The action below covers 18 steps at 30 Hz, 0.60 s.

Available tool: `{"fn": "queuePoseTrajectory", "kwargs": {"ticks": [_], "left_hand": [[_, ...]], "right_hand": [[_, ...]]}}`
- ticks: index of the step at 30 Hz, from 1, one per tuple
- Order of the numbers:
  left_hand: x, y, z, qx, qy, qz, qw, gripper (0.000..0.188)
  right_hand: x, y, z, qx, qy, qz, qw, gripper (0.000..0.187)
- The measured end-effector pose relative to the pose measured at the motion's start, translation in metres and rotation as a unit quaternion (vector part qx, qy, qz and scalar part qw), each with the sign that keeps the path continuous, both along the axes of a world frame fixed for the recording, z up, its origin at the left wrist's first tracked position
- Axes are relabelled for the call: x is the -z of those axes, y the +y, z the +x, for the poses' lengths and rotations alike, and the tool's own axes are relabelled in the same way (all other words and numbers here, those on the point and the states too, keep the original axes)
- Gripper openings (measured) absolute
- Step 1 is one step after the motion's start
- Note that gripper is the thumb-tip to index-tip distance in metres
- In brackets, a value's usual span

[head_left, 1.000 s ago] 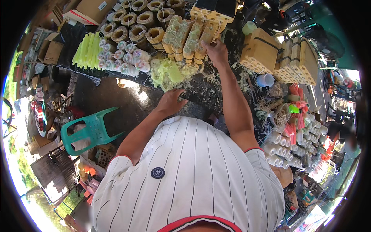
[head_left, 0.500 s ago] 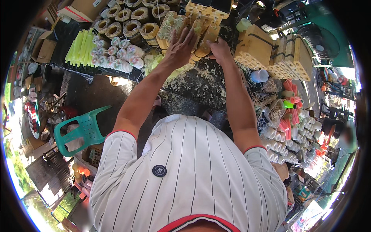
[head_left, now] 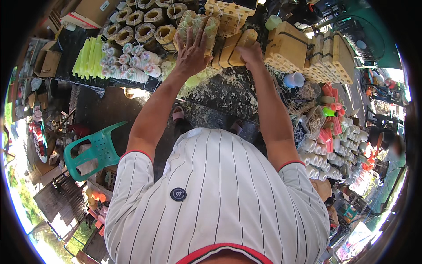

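My left hand (head_left: 191, 54) lies with its fingers stretched over a yellow block (head_left: 209, 31) crusted with pale waxy scrapings. Its thumb points toward the second piece. To the right, my right hand (head_left: 251, 55) is closed round the edge of a yellow slab (head_left: 233, 49), which leans apart from the scraping-covered block. The fingertips on the slab's far side are hidden. Behind stands another yellow block with holes (head_left: 226, 20). Pale flakes (head_left: 228, 86) are scattered over the black table in front of both hands.
Strapped yellow perforated blocks (head_left: 288, 46) stand at right, near a pale cup (head_left: 294, 80). Hollow tubes (head_left: 145, 33), wrapped white rolls (head_left: 136, 72) and yellow-green sticks (head_left: 89, 57) sit at left. A green plastic chair (head_left: 99, 149) stands lower left; white spools (head_left: 316, 160) are stacked at right.
My right hand has moved slightly right with the yellow slab, and a gap now shows between it and the scraping-covered block. My left hand has shifted a little left and down.
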<state>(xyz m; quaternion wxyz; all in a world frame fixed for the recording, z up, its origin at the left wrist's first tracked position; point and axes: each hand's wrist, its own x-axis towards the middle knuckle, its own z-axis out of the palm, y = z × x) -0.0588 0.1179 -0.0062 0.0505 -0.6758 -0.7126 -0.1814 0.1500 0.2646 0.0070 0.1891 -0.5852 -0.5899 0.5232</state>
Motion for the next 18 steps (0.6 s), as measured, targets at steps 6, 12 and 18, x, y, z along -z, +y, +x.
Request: {"fn": "queuePoseTrajectory", "kwargs": {"ticks": [6, 12, 18], "left_hand": [[0.004, -0.031, 0.023, 0.012, 0.075, -0.003, 0.997, 0.078], [0.054, -0.046, 0.132, 0.171, -0.217, -0.093, 0.957, 0.109], [0.118, -0.029, 0.151, 0.121, -0.345, -0.098, 0.926, 0.128]], "right_hand": [[-0.022, -0.062, 0.052, 0.053, -0.02, 0.115, 0.992, 0.061], [-0.044, -0.091, 0.061, -0.02, -0.181, 0.132, 0.974, 0.077], [-0.01, -0.122, 0.076, -0.055, 0.006, 0.063, 0.996, 0.067]]}}
